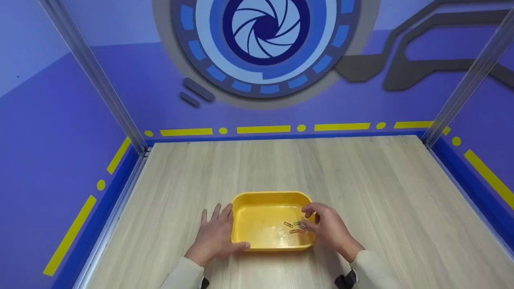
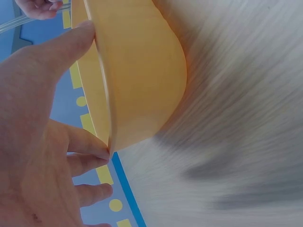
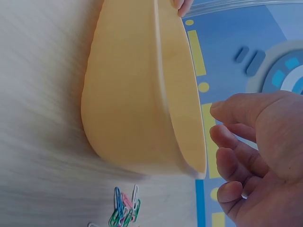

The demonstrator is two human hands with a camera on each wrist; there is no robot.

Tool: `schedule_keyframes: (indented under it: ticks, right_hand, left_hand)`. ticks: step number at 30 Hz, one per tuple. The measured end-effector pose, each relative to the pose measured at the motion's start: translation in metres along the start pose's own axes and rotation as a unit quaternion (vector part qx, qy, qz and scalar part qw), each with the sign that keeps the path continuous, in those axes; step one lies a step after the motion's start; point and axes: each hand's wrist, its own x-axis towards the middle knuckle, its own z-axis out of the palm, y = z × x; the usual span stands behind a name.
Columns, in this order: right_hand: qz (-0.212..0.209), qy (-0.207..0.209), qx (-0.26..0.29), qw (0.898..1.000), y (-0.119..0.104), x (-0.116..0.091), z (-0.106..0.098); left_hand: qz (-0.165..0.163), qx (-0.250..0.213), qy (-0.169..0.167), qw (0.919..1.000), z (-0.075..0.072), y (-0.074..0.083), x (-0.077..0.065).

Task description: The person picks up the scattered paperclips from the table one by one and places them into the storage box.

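A yellow plastic tray (image 1: 261, 247) sits on the table, with several coloured paper clips (image 1: 297, 231) scattered on the right part of its floor. My left hand (image 1: 217, 237) is at the tray's left end, fingers spread and straight. Its thumb lies on the near rim and the index fingertip touches the rim farther along, as the left wrist view shows. Over the tray's right end hovers my right hand (image 1: 331, 228), fingers loosely bent, thumb and fingertips apart with nothing visible between them. Beside the tray, a small pile of paper clips (image 3: 125, 208) lies on the table, hidden by my right hand in the head view.
The light wood-grain table (image 1: 192, 172) stretches behind and to both sides of the tray. Blue printed panels (image 1: 136, 88) with yellow dashes enclose it at the back and sides, joined by metal corner posts (image 1: 100, 80).
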Motion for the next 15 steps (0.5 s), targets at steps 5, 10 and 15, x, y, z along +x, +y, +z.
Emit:
schedule_keyframes:
  ticks: [5,10,15]
  right_hand:
    - [-0.008,0.016,-0.002,1.000,0.006,-0.001,-0.004]
    - [-0.002,0.027,0.005,1.000,0.012,-0.002,-0.008]
    - [0.022,0.025,0.018,0.999,0.017,-0.005,-0.013]
  left_hand:
    - [0.001,0.000,0.001,1.0000,0.000,0.000,-0.001]
    - [-0.002,0.000,-0.001,1.0000,0.000,0.000,-0.001]
    - [-0.005,-0.004,-0.007,1.0000,-0.001,0.001,0.000]
